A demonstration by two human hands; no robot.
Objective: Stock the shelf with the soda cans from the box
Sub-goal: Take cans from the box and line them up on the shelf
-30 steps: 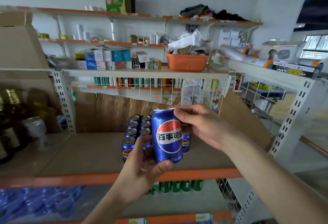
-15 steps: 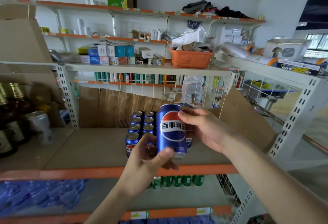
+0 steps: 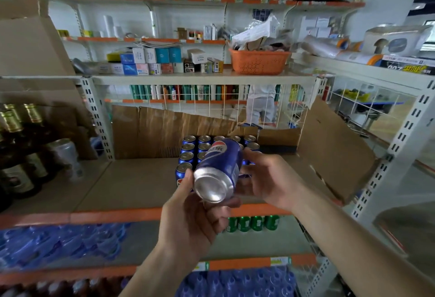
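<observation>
Shelving with orange edges fills the view, and on the middle shelf (image 3: 131, 186) a block of blue cans (image 3: 190, 149) already stands. Both hands hold one more soda can (image 3: 220, 168) tipped bottom-outward above the shelf's front edge: the left hand (image 3: 195, 216) closes its grip round the base, the right hand (image 3: 270, 179) cups the side. Tilted like this, it could slip, or go down crooked and knock over the standing rows.

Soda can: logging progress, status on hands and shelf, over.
Left hand grips blue soda can, tilted, base toward camera. Right hand steadies its far side. Stocked cans stand behind on shelf. Nothing blocking.
</observation>
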